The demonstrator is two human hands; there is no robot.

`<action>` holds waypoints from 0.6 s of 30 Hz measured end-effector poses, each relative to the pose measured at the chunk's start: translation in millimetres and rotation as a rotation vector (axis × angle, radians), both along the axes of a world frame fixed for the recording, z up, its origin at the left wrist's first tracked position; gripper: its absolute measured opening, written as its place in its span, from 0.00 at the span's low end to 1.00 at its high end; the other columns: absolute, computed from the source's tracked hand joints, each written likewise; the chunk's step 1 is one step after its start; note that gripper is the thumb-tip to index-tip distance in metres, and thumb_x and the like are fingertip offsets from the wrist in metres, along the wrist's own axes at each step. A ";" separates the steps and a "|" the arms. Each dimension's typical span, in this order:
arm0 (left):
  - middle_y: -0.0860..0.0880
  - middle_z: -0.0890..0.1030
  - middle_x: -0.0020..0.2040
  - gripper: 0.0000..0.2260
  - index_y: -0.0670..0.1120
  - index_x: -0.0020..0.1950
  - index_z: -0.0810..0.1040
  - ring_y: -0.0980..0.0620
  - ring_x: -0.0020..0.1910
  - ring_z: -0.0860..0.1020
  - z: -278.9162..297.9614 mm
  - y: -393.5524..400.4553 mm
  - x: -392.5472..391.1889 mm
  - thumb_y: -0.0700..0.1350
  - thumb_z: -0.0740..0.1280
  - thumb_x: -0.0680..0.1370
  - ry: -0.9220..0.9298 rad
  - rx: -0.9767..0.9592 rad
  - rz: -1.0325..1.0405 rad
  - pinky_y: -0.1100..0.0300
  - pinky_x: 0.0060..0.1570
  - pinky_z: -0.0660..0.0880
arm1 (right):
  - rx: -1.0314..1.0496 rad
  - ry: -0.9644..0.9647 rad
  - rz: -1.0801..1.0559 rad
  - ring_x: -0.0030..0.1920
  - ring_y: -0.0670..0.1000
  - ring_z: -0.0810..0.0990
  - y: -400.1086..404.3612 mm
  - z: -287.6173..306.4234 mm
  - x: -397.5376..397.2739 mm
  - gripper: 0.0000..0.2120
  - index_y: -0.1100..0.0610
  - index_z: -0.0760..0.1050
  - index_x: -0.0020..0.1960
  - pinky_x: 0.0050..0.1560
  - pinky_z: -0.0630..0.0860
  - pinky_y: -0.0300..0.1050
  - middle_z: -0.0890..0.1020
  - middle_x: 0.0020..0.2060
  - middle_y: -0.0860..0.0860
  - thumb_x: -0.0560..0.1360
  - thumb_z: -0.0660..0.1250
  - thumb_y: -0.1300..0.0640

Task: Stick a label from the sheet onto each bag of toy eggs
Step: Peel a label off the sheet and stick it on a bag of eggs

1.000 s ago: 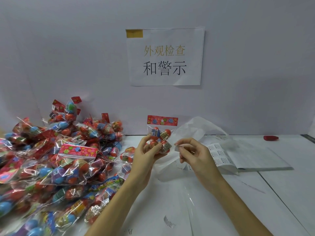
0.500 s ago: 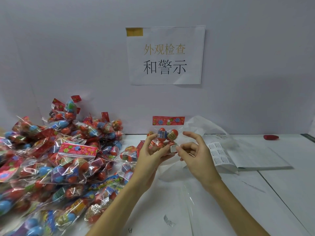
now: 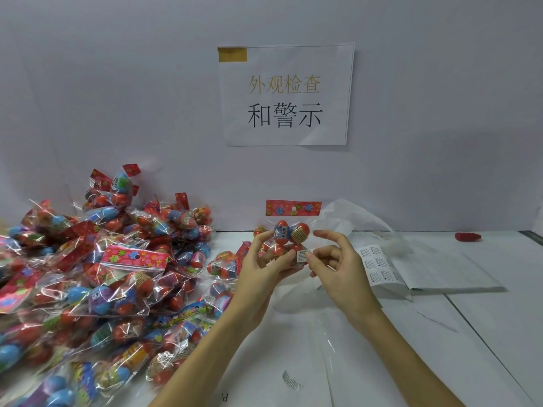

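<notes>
Clear bag (image 3: 289,239) of red eggs (image 3: 299,232) in left hand (image 3: 258,274).

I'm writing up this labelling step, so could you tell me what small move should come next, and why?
Probably rub the label flat with the right hand: its thumb already presses the label onto the bag, which the left hand holds upright.

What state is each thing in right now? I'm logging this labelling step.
left hand: grips the held bag.
right hand: presses the label against the bag.
held bag: upright, sealed.
label: on the bag's lower right.
label sheet: lying on the table, labels remaining.
bag pile: heaped at left.
</notes>
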State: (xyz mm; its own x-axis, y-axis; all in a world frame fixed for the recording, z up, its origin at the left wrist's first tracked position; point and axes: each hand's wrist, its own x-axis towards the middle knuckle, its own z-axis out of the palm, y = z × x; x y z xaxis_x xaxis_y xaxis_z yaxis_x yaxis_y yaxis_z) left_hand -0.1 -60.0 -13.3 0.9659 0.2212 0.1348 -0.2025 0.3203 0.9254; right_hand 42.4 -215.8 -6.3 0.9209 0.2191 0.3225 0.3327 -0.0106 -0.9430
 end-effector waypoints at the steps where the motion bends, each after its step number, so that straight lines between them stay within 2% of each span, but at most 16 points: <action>1: 0.45 0.87 0.58 0.27 0.54 0.70 0.73 0.42 0.56 0.86 0.0 0.0 0.2 0.46 0.78 0.74 -0.002 0.008 0.001 0.57 0.53 0.83 | 0.004 -0.001 -0.003 0.40 0.46 0.85 0.1 -0.4 0.7 0.18 0.52 0.75 0.67 0.44 0.79 0.34 0.85 0.43 0.54 0.79 0.72 0.62; 6: 0.48 0.87 0.56 0.28 0.57 0.68 0.75 0.45 0.53 0.87 -2.0 -2.8 0.9 0.47 0.81 0.71 -0.010 0.084 0.089 0.58 0.53 0.83 | -0.043 -0.026 -0.002 0.42 0.46 0.86 -0.5 -1.9 1.9 0.20 0.50 0.74 0.67 0.44 0.81 0.36 0.85 0.43 0.51 0.79 0.74 0.60; 9: 0.48 0.87 0.56 0.31 0.55 0.69 0.74 0.45 0.54 0.87 -1.2 -3.0 0.8 0.50 0.81 0.68 0.006 0.050 0.125 0.51 0.56 0.84 | -0.156 -0.084 -0.198 0.45 0.47 0.83 -2.2 -6.8 6.3 0.22 0.47 0.70 0.68 0.42 0.79 0.33 0.81 0.50 0.50 0.80 0.72 0.61; 11: 0.47 0.87 0.57 0.31 0.56 0.69 0.75 0.43 0.55 0.87 1.7 0.2 0.3 0.49 0.81 0.68 0.024 -0.009 0.128 0.48 0.55 0.84 | -0.081 0.015 -0.208 0.44 0.47 0.84 -3.5 -5.5 7.7 0.17 0.48 0.71 0.68 0.39 0.78 0.33 0.80 0.52 0.51 0.82 0.69 0.58; 13: 0.45 0.87 0.56 0.30 0.55 0.68 0.75 0.42 0.54 0.87 4.9 1.7 -0.8 0.48 0.81 0.69 0.012 -0.032 0.099 0.52 0.53 0.84 | -0.008 0.104 -0.084 0.39 0.44 0.84 -2.8 -1.4 6.6 0.12 0.47 0.76 0.64 0.38 0.79 0.35 0.84 0.47 0.49 0.81 0.68 0.47; 15: 0.42 0.86 0.57 0.28 0.52 0.70 0.74 0.40 0.55 0.86 7.1 -1.3 -3.4 0.45 0.80 0.72 -0.019 -0.023 0.048 0.53 0.53 0.84 | -0.034 0.089 0.038 0.36 0.42 0.82 0.0 1.8 2.6 0.18 0.46 0.79 0.60 0.37 0.78 0.36 0.84 0.38 0.45 0.76 0.66 0.38; 18: 0.41 0.86 0.60 0.27 0.49 0.72 0.74 0.39 0.58 0.85 9.2 -6.4 -6.0 0.42 0.78 0.75 -0.053 -0.024 -0.043 0.51 0.57 0.83 | -0.080 0.001 0.085 0.31 0.42 0.77 1.8 4.2 -0.5 0.17 0.49 0.81 0.58 0.33 0.74 0.34 0.80 0.31 0.45 0.77 0.67 0.40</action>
State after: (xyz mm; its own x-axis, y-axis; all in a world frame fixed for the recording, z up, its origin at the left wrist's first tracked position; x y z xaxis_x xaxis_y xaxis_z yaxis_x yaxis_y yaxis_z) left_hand -6.1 -66.4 -4.1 0.9661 0.1836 0.1814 -0.2369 0.3518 0.9056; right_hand 41.9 -214.0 -2.2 0.8981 0.3215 0.3001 0.3350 -0.0579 -0.9404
